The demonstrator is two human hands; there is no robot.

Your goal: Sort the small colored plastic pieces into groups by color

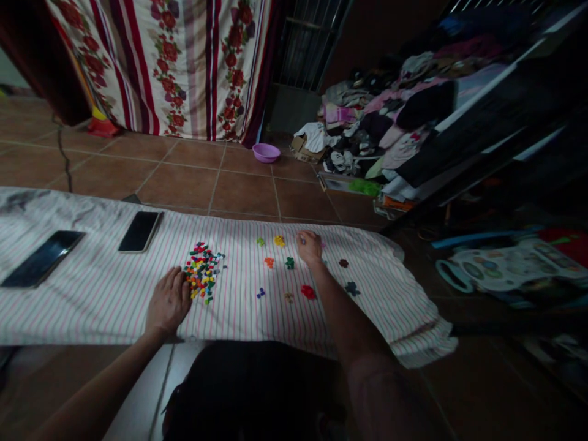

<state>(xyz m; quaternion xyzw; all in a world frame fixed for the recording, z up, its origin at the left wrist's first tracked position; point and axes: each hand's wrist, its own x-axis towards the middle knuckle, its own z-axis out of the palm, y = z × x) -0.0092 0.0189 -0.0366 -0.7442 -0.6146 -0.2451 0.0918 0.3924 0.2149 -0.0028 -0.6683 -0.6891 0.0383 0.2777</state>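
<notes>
My left hand (169, 299) lies flat on the striped cloth (239, 318), its fingertips against a mixed pile of small coloured pieces (202, 274). Further right, my right hand (310, 246) is over the far part of the cloth, fingers pinched together; what they hold, if anything, is too small to make out. Around it lie little groups sorted by colour: yellow pieces (279, 241), light green pieces (260, 242), orange pieces (269, 263), dark green pieces (290, 263), red pieces (308, 292), tan pieces (288, 297), blue pieces (261, 293), brown pieces (343, 263) and dark grey-blue pieces (352, 288). My right forearm may hide others.
Two phones, one nearer (43, 259) and one farther (140, 231), rest on the cloth at left. Beyond on the tiled floor are a purple basin (266, 153), a floral curtain (193, 67) and a heap of clothes (381, 122). A colourful baby item (509, 263) is at right.
</notes>
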